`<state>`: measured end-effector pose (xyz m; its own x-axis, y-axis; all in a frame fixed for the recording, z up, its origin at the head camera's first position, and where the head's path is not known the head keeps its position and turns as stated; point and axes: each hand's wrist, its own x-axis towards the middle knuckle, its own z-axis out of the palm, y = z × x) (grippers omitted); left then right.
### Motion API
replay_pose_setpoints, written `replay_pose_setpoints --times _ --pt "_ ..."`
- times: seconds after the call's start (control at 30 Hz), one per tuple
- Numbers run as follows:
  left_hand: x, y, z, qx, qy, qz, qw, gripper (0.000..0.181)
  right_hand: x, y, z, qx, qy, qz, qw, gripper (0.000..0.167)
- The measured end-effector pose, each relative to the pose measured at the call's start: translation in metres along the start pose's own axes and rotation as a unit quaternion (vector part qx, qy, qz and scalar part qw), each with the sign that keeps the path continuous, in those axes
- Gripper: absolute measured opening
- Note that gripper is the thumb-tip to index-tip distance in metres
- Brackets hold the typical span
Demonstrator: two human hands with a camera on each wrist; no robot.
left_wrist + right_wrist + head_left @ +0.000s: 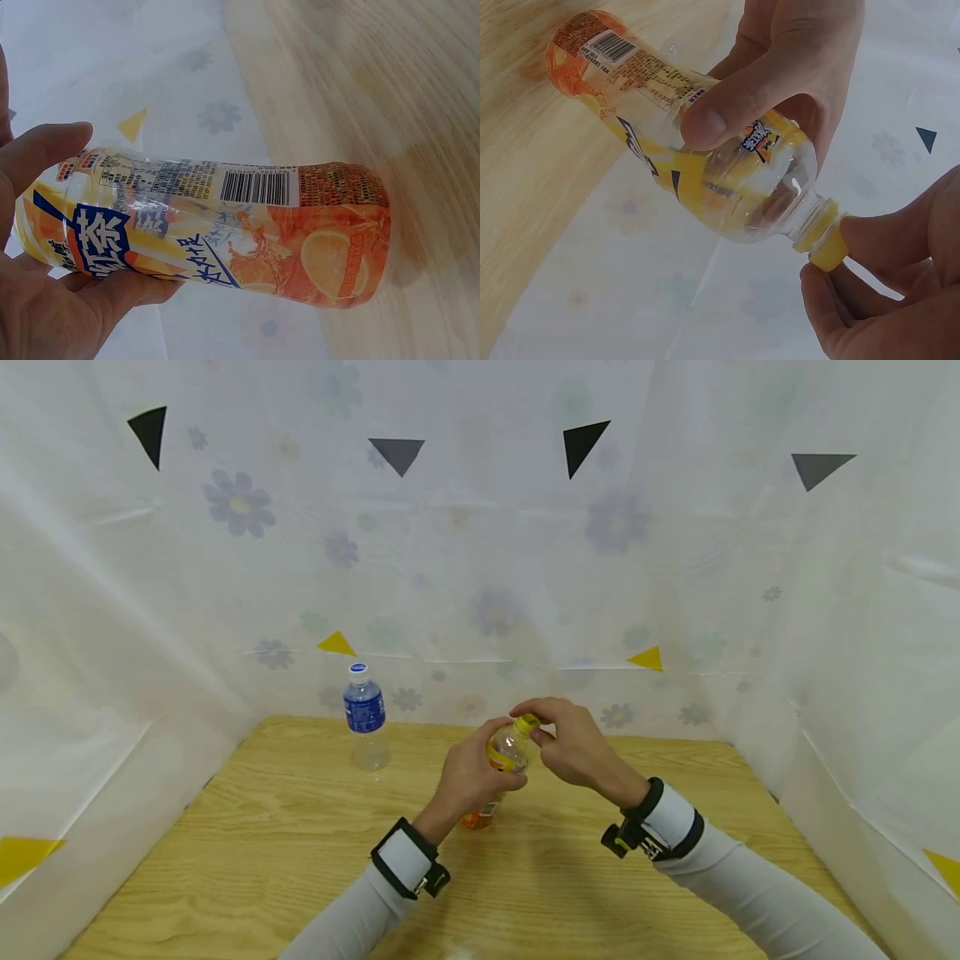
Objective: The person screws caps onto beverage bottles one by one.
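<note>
A clear plastic drink bottle (735,169) with an orange and yellow label stands at the middle of the wooden table, its contents looking clear. My left hand (467,772) grips it around the upper body, thumb on one side. At the bottle's top, my right hand (573,745) pinches the yellow cap (829,249) between thumb and fingers. The right wrist view shows the cap at the mouth, just beyond a yellow ring on the neck; whether it is loose I cannot tell. In the left wrist view the label's barcode (255,187) and orange-slice print are visible.
To the left, near the table's back edge, a second clear bottle (365,710) with a blue label and a capped top stands upright. The wooden table (247,860) backs onto a pale flowered curtain (480,552) carrying black, grey and yellow triangles.
</note>
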<state>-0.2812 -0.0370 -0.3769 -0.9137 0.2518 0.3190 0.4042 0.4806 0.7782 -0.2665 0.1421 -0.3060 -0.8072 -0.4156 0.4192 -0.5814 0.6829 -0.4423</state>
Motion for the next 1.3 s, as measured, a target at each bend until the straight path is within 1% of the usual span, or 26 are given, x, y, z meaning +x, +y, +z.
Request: replay_pose_setpoints --times 0.27,0.43,0.57,0.77,0.97,1.03,1.1,1.17,1.3 --pt "-0.001 -0.001 0.000 0.008 0.001 0.004 1.0000 0.074 0.000 0.002 0.002 -0.008 0.018 -0.003 0.9998 0.027" --pt "-0.001 -0.001 0.000 0.008 0.001 0.001 1.0000 0.073 0.002 0.006 0.006 -0.029 0.046 -0.008 0.9985 0.022" --pt "-0.002 -0.001 0.000 0.004 0.002 -0.002 1.0000 0.071 0.004 0.009 0.009 -0.042 0.061 -0.003 0.9973 0.026" --pt "-0.002 0.000 0.000 0.006 0.004 -0.005 1.0000 0.070 0.005 0.011 0.011 -0.051 0.070 -0.005 0.9962 0.031" --pt "-0.002 0.000 0.000 0.005 0.006 -0.001 1.0000 0.070 0.005 0.012 0.010 -0.056 0.071 -0.009 0.9959 0.031" --pt "-0.002 0.000 0.000 0.004 0.007 -0.001 1.0000 0.069 0.005 0.012 0.010 -0.056 0.069 -0.004 0.9961 0.032" --pt "-0.002 0.000 0.000 0.004 0.006 0.000 1.0000 0.069 0.005 0.011 0.010 -0.053 0.062 0.010 0.9966 0.034" --pt "-0.003 0.000 0.000 0.003 0.005 0.003 1.0000 0.070 0.004 0.010 0.010 -0.050 0.051 0.029 0.9970 0.040" --pt "-0.002 -0.001 0.000 0.007 0.004 0.009 0.9999 0.072 0.002 0.007 0.008 -0.043 0.027 0.059 0.9970 0.057"
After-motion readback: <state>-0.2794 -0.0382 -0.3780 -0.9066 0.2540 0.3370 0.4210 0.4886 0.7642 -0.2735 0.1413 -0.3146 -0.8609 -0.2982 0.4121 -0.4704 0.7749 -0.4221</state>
